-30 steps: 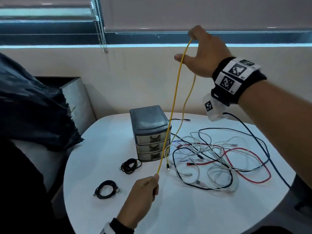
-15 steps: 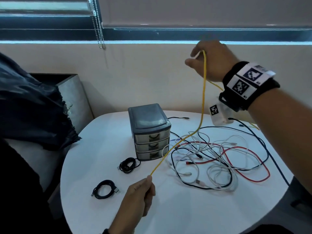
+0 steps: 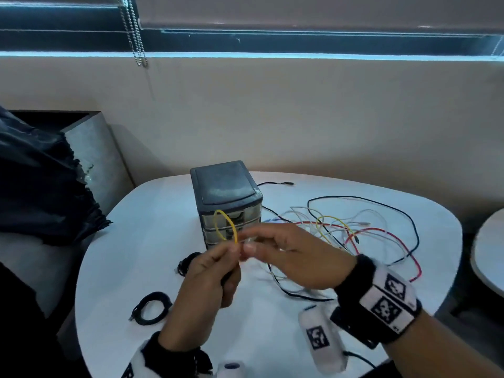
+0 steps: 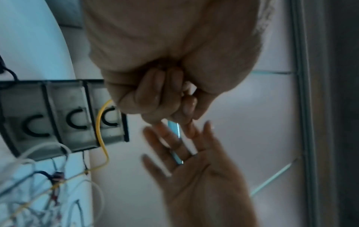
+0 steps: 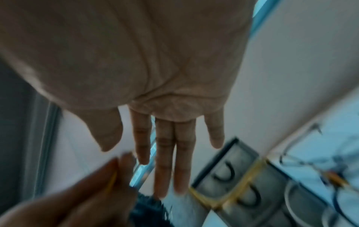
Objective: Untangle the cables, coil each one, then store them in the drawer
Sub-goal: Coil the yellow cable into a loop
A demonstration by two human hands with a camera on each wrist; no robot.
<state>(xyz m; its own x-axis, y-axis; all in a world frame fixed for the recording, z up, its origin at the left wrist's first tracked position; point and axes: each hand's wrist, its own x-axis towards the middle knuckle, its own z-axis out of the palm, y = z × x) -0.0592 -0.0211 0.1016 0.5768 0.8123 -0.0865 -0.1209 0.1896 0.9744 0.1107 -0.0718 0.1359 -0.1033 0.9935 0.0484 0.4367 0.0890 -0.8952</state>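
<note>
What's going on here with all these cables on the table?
A person is tidying cables. The left hand pinches a yellow cable, which forms a small loop above the fingers, while the right hand, fingers straight, is beside it. The rest of the yellow cable trails into the loose tangle by the small drawer unit. Two black coiled cables already lie on the table.

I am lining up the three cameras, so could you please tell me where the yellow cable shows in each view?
Head: yellow cable loops above the left hand, centre.
Left wrist: yellow cable arcs across the top drawer, left of centre.
Right wrist: blurred yellow cable crosses the drawers, lower right.
Shared landmark: the drawer unit.
</note>
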